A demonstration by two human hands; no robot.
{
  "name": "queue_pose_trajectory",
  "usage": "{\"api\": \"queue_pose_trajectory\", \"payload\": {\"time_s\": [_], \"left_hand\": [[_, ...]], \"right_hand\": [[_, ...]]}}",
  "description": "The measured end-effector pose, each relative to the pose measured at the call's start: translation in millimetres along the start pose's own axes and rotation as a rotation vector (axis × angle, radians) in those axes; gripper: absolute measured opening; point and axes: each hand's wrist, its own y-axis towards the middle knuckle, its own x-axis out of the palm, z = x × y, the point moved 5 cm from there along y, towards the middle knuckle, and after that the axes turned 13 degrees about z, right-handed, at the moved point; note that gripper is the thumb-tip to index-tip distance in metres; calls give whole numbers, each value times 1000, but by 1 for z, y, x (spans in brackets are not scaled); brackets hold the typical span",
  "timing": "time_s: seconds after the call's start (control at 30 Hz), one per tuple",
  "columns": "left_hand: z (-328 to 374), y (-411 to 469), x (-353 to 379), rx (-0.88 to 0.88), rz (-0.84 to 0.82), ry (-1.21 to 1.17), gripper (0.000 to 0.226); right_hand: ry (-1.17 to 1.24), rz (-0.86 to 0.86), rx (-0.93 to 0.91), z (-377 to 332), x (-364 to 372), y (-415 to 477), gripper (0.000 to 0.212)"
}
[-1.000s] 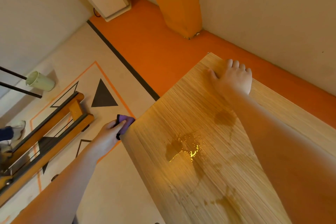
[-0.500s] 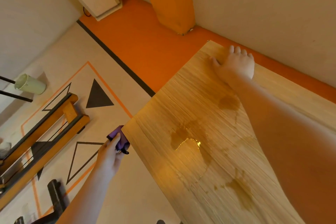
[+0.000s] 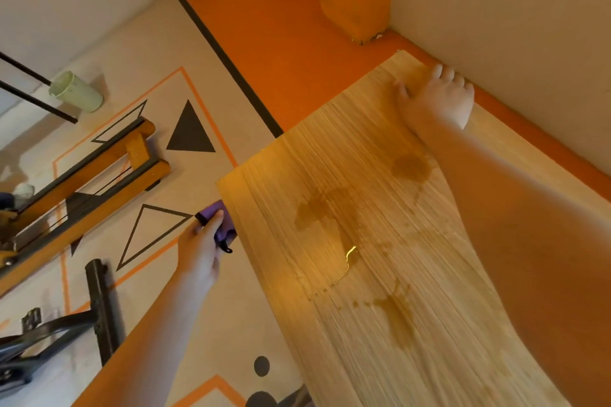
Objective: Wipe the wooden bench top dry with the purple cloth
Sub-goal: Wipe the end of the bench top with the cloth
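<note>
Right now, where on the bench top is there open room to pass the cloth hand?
Open: the bench top strip from its left edge to the puddles; left hand with purple cloth sits beside that edge. Crowded: the far corner under the right hand, and the right side under its forearm.

There is just one view, from a camera on the person's head. It looks down from high above the long pale wooden bench top [image 3: 380,274], tipped sideways, so the bench top runs slanting across the right side. The camera is close to it. Left of the bench top, the patterned floor lies far below.
</note>
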Motion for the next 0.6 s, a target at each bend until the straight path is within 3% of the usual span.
{"api": "queue_pose_trajectory", "payload": {"time_s": [0.13, 0.27, 0.4, 0.6], "left_hand": [[19, 7, 15, 21, 55, 20, 3], [7, -19, -2, 73, 6, 53, 11], [-9, -32, -12, 0, -33, 28, 11], [23, -7, 9, 9, 26, -5, 6]], "right_hand": [[-5, 12, 5, 4, 2, 4, 77], [-7, 12, 4, 5, 3, 5, 77], [1, 17, 1, 3, 2, 2, 77], [32, 24, 3, 5, 0, 2, 77]]}}
